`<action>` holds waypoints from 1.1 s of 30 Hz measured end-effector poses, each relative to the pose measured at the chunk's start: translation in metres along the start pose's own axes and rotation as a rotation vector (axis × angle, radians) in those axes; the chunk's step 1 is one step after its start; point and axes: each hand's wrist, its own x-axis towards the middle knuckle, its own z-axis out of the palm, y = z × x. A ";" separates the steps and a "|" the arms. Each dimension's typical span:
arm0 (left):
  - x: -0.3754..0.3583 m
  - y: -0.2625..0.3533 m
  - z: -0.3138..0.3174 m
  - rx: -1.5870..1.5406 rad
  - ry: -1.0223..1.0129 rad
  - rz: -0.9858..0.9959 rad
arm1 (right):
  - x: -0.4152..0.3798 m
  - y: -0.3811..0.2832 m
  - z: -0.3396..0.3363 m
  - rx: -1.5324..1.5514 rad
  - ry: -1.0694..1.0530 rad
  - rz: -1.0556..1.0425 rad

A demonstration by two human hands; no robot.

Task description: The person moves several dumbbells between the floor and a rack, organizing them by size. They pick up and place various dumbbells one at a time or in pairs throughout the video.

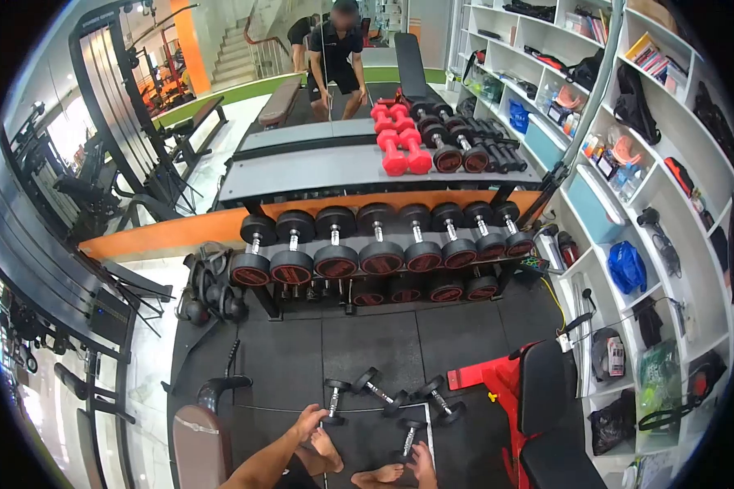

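Several small black dumbbells with chrome handles lie on the dark mat. My left hand [308, 422] is beside the left dumbbell [334, 401], near its lower end; whether it touches is unclear. To the right, my right hand [421, 463] is close to the lower dumbbell [409, 440], fingers apart and nothing seen in it. Two more dumbbells lie farther forward, one tilted in the middle [378, 393] and another on the right [444, 401]. My bare feet show between the hands.
Ahead stands a rack [302, 169] with round black dumbbells and red dumbbells [395, 153]. A red-framed bench [543, 389] is at right, a brown padded seat [200, 448] at left. White shelves [579, 155] line the right. A mirror shows a bending person.
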 end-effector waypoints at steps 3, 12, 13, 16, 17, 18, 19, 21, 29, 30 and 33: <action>0.073 -0.029 0.002 0.133 0.060 0.032 | 0.061 0.028 -0.004 -0.113 0.129 0.090; 0.275 -0.147 0.003 0.448 0.254 0.107 | 0.258 0.147 -0.019 -0.651 0.522 0.029; 0.291 -0.159 0.004 0.492 0.271 0.097 | 0.266 0.152 -0.022 -0.679 0.526 0.035; 0.340 -0.191 0.011 0.613 0.393 0.146 | 0.246 0.113 0.006 -0.735 0.714 0.114; 0.350 -0.201 0.016 0.612 0.404 0.129 | 0.264 0.129 -0.008 -0.785 0.694 0.057; 0.357 -0.201 0.018 0.615 0.417 0.116 | 0.286 0.144 -0.020 -0.829 0.672 -0.002; 0.362 -0.197 0.021 0.589 0.426 0.088 | 0.305 0.157 -0.032 -0.877 0.646 -0.064; 0.373 -0.196 0.027 0.531 0.449 0.027 | 0.320 0.167 -0.048 -0.530 0.469 0.048; 0.429 -0.195 -0.001 -0.058 -0.034 -0.139 | 0.331 0.170 -0.046 -0.455 0.584 -0.074; 0.432 -0.195 -0.002 -0.062 -0.052 -0.163 | 0.331 0.169 -0.043 -0.539 0.633 -0.057; 0.439 -0.201 0.000 -0.032 0.016 -0.042 | 0.323 0.161 -0.027 -0.700 0.772 -0.218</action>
